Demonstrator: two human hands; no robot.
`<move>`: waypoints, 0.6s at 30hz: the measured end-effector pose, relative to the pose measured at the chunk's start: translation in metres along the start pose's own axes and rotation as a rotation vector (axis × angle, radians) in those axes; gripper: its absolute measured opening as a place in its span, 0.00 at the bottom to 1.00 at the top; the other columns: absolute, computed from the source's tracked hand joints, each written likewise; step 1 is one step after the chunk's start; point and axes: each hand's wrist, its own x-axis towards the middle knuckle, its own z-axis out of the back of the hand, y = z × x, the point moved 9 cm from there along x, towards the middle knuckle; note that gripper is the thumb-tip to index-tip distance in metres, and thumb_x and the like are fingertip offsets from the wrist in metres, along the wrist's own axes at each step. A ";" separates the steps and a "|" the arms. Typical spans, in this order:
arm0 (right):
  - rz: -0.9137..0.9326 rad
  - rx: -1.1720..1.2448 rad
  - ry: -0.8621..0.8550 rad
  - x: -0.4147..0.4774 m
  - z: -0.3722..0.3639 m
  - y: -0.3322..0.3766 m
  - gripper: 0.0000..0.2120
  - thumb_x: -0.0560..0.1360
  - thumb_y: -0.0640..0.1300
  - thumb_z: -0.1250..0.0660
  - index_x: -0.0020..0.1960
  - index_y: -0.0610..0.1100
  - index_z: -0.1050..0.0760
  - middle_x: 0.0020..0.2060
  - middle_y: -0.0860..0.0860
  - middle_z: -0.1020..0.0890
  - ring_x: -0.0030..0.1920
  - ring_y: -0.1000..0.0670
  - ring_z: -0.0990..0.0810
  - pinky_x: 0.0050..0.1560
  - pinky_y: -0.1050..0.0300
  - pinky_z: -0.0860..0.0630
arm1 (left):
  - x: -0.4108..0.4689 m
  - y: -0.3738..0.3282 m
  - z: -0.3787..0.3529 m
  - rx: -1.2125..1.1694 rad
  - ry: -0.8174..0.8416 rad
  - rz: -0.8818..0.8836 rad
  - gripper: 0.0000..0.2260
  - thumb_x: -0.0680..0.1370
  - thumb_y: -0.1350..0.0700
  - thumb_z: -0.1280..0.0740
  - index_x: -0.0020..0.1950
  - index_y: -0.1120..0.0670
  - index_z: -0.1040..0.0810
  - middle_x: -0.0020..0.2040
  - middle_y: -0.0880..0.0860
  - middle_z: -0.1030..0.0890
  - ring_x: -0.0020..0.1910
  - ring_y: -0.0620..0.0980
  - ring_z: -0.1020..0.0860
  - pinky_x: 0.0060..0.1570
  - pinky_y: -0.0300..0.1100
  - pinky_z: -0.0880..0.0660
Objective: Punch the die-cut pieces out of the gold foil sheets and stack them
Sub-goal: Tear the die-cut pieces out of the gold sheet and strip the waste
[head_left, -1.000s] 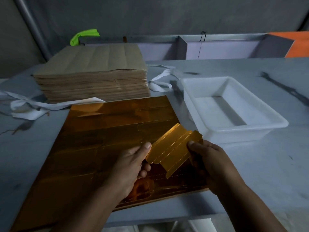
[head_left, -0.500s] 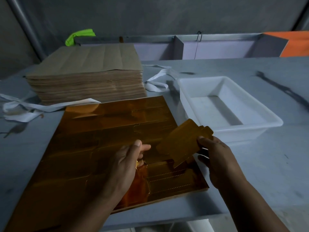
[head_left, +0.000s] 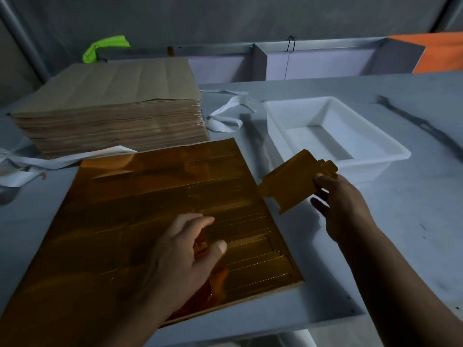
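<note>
Right hand (head_left: 343, 204): pinches one die-cut piece (head_left: 293, 184) by its right edge between thumb and fingers. Holds it tilted and clear of the table (head_left: 390, 246), just right of the gold foil sheets (head_left: 140, 221) and close to the near left corner of the white tray (head_left: 370, 169).

Left hand (head_left: 185, 251): hovers over or rests on the near right part of the sheets, cannot tell which. Fingers loosely bent, thumb out, nothing gripped.

Gold foil sheets: lie flat at the near left of the table, with perforated outlines visible along the right side.

White tray: sits right of the sheets, beyond the held piece.

Stack of brown sheets (head_left: 112, 113): stands far left, just beyond the foil.

White straps (head_left: 225, 116): trail on the table on both sides of that stack.

Green object (head_left: 105, 46): lies far left, behind the stack.
</note>
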 end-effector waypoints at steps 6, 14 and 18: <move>-0.031 0.016 -0.044 0.021 -0.001 0.005 0.03 0.80 0.43 0.34 0.48 0.51 0.25 0.49 0.52 0.18 0.51 0.52 0.18 0.46 0.57 0.24 | -0.002 -0.006 -0.036 0.391 0.192 -0.144 0.49 0.61 0.17 0.56 0.77 0.36 0.65 0.75 0.34 0.67 0.70 0.36 0.73 0.70 0.44 0.69; -0.147 -0.075 -0.028 0.010 0.017 -0.026 0.05 0.78 0.46 0.33 0.46 0.44 0.23 0.41 0.46 0.20 0.42 0.46 0.21 0.40 0.54 0.27 | -0.003 -0.007 -0.035 0.367 0.200 -0.121 0.43 0.66 0.20 0.64 0.78 0.36 0.60 0.78 0.36 0.62 0.75 0.39 0.66 0.73 0.45 0.65; -0.164 -0.073 -0.051 0.003 0.032 -0.030 0.06 0.79 0.46 0.34 0.45 0.44 0.23 0.39 0.46 0.20 0.42 0.46 0.20 0.46 0.51 0.25 | 0.009 -0.006 -0.021 0.303 0.160 -0.010 0.33 0.75 0.30 0.45 0.77 0.37 0.49 0.76 0.39 0.45 0.74 0.46 0.45 0.69 0.45 0.40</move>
